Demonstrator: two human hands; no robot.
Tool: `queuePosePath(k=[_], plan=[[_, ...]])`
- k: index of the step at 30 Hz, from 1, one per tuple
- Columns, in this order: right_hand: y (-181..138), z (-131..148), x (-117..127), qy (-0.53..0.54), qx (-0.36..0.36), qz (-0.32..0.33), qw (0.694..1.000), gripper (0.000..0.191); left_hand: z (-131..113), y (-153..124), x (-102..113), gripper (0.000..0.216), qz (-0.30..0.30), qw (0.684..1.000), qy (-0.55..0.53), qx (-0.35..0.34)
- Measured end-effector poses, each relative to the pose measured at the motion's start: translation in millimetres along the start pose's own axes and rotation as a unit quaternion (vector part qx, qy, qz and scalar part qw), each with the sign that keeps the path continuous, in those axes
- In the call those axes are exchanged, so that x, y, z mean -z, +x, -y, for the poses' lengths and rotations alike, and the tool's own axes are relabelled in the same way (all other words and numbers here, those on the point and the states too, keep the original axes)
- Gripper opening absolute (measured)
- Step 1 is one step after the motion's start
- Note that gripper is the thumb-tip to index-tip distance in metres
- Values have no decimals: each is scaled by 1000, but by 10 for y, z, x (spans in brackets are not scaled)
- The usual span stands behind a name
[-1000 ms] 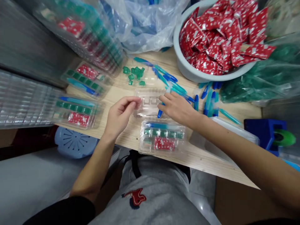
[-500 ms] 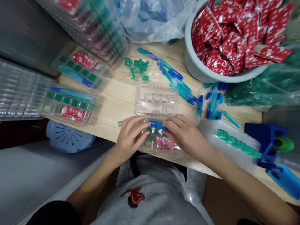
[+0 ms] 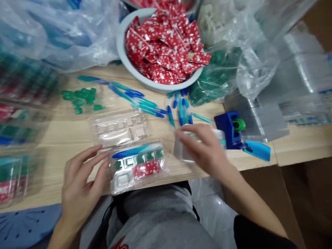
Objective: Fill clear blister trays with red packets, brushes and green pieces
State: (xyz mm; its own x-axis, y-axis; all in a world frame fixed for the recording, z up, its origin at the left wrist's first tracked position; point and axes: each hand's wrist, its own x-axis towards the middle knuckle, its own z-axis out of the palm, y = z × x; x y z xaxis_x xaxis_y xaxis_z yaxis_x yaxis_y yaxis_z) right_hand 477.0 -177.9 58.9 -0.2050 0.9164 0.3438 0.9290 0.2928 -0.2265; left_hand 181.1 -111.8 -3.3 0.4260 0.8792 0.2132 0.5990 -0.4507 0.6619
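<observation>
A clear plastic tray (image 3: pixel 123 180) lies at the table's front edge, holding a blue pen (image 3: pixel 135 151), green cubes (image 3: pixel 144 158) and a red packet (image 3: pixel 146 169) with white marks. One small square compartment in the row and a larger one at lower left show bare plastic. My left hand (image 3: pixel 83 183) is open at the tray's left side, fingers apart, fingertips by its edge. Over a whitish box (image 3: pixel 185 154) my right hand (image 3: pixel 207 148) reaches, fingers apart and slightly blurred, nothing visible in them. The hand partly covers the box and the green pieces in it.
Behind the tray lies an unfilled clear tray (image 3: pixel 118 128). Loose pens (image 3: pixel 145 103) and green cubes (image 3: pixel 83 97) lie farther back. A grey basin (image 3: pixel 123 45) holds red packets. To the right stands a blue tape dispenser (image 3: pixel 228 129); filled trays (image 3: pixel 12 176) sit left.
The view has turned right. My right hand has let go of the pen in the tray and moved right over the whitish box. My left hand stays by the tray, its fingers now off the pen.
</observation>
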Motion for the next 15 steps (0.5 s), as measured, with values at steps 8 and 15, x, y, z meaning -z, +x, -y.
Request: queuePosePath(k=[8, 15], plan=[[-1045, -404, 454, 4, -380, -46, 924, 27, -938, 474, -445, 24, 231, 923, -72, -299], [-1608, -147, 47, 186, -425, -42, 885, 68, -1495, 774, -1040, 20, 366, 860, 48, -352]])
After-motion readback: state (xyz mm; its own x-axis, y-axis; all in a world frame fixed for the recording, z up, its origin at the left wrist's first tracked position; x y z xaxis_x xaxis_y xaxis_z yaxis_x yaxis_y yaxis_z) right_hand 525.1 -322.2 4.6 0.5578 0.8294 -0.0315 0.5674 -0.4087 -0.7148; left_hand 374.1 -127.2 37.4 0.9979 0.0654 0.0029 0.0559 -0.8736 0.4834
